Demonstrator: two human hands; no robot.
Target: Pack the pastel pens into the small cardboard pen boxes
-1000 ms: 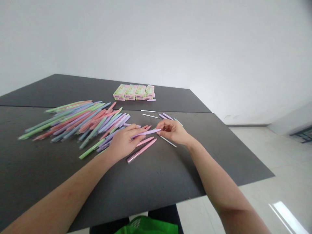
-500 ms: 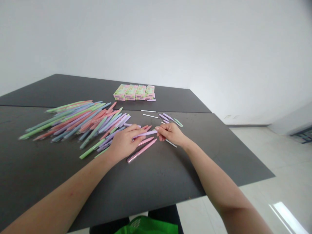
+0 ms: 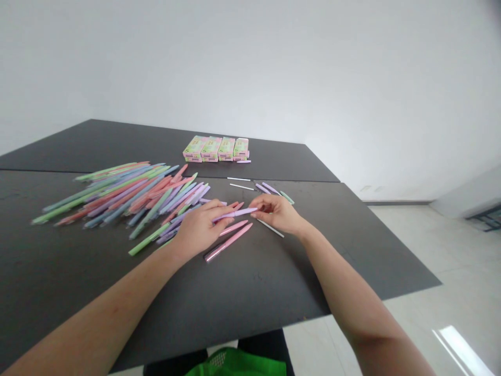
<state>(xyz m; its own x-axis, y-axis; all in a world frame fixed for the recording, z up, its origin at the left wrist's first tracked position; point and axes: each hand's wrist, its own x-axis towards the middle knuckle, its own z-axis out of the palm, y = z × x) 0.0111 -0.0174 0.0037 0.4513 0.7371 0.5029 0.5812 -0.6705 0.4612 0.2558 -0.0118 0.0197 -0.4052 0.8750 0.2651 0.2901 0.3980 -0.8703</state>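
My left hand (image 3: 200,225) is closed around the rear part of a lavender pen (image 3: 240,212), held nearly level above the dark table. Its pointed end reaches my right hand (image 3: 281,213), where the thumb and fingers pinch the tip. Just below the pen lie pink pens (image 3: 230,242), one in full view and another partly behind my left fingers. Under my right hand a thin white pen refill (image 3: 272,228) rests on the tabletop, its upper end hidden by the fingers.
A large heap of pastel pens (image 3: 129,190) covers the table's left side. Several small pink-and-green boxes (image 3: 215,150) stand at the back, with a short lavender piece (image 3: 243,161) before them. Thin refills (image 3: 241,186) and lavender and green pen parts (image 3: 271,188) lie beyond my right hand.
My right hand has shifted slightly, its fingers now more raised and extended at the pen's tip, and more of the pen shows. My left hand stays in place, holding the pen.
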